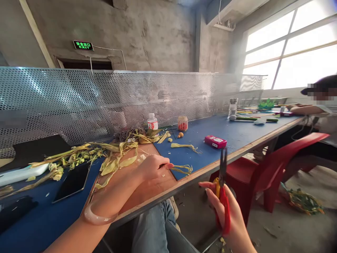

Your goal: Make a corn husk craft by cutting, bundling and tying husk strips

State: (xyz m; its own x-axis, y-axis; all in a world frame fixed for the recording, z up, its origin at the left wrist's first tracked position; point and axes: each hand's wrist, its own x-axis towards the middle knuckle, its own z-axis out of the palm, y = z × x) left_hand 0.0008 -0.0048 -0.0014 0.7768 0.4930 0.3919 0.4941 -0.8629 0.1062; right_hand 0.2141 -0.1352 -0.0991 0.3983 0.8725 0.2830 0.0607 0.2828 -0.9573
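The bare left forearm runs in from the lower left and lies over the near edge of the workbench (237, 135), wrist straight. The left hand (152, 168) rests knuckles-up, fingers curled in, with the fingertips (168, 166) pinched on a dried plant strand (181, 169). The right hand (223, 207) hangs beyond the near edge, lower and to the right. Its palm is turned inward and its fingers are wrapped round the handles of red pliers (223, 182), held upright.
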